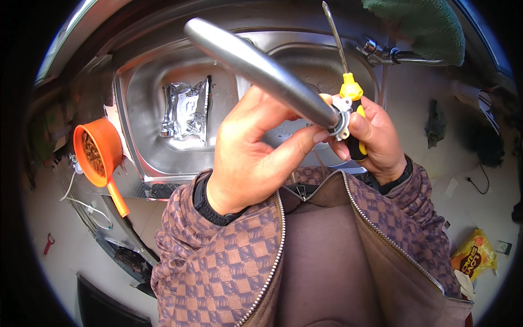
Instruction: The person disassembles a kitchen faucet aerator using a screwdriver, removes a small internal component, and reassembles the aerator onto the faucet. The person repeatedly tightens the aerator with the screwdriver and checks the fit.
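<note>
A curved metal tube (261, 71), which looks like a faucet spout, slants over the sink with its free end up and to the left. My left hand (256, 147) is closed round its lower end, thumb and fingertips near a silver ring-shaped fitting (343, 117) with small lugs. Held in my right hand (381, 136) is a screwdriver (351, 87) with a yellow and black handle, its shaft pointing up and away. The right thumb and fingertips are beside the fitting; whether they also grip it I cannot tell.
A steel double sink (147, 163) lies beneath my hands, a silver foil packet (188, 109) in its left bowl. An orange long-handled pot (111, 143) with brown contents stands left. Back right are a chrome tap fitting (376, 52) and a green cloth (422, 24). A yellow bag (475, 253) lies lower right.
</note>
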`<state>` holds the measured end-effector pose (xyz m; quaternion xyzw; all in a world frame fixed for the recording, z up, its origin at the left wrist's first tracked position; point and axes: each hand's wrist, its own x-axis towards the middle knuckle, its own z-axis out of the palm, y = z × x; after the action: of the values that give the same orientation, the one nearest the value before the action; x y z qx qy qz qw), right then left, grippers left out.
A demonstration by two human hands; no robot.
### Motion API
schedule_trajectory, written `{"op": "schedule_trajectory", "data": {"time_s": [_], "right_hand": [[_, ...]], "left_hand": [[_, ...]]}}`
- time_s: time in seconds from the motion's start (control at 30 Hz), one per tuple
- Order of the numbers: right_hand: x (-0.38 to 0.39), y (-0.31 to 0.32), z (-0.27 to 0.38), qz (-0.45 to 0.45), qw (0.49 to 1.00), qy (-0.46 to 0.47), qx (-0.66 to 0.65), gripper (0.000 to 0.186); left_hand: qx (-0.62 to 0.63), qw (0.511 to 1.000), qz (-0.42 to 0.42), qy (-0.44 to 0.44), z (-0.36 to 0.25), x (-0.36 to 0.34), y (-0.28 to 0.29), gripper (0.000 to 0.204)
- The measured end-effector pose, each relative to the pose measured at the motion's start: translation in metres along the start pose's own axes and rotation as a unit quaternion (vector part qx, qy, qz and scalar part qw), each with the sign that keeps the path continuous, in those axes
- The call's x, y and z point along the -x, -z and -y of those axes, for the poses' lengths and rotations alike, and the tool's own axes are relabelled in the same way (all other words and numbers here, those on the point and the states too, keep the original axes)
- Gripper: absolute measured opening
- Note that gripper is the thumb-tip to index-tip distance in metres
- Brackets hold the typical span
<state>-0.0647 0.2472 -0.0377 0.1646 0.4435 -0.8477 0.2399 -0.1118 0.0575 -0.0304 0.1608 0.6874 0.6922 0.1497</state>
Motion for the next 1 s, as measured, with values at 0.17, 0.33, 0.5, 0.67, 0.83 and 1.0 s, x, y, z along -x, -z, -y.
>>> {"op": "schedule_trajectory", "data": {"time_s": [0.17,0.33,0.5,0.67,0.83,1.0], "right_hand": [[-0.008,0.006,0.008,0.047,0.997,-0.056,-0.026,0.030],[-0.015,0.010,0.011,0.079,0.995,-0.059,-0.031,0.030],[-0.019,0.011,0.013,0.079,0.996,-0.034,-0.005,0.029],[-0.014,0.006,0.016,0.046,0.998,-0.029,0.044,0.028],[-0.009,-0.002,0.015,0.017,0.998,-0.003,0.066,0.026],[-0.001,0.002,0.016,0.005,0.992,0.027,0.119,0.027]], "left_hand": [[-0.021,0.999,0.031,0.007,-0.001,0.000,0.002,0.034],[-0.008,0.998,0.049,-0.025,0.006,-0.006,0.003,0.074],[0.029,0.994,0.077,0.076,0.002,-0.007,-0.003,0.075],[0.070,0.993,0.009,0.098,-0.004,-0.002,-0.015,0.067],[-0.016,0.999,-0.020,0.044,-0.004,0.000,-0.026,0.066],[0.007,0.998,-0.044,0.037,0.001,0.000,-0.033,0.058]]}}
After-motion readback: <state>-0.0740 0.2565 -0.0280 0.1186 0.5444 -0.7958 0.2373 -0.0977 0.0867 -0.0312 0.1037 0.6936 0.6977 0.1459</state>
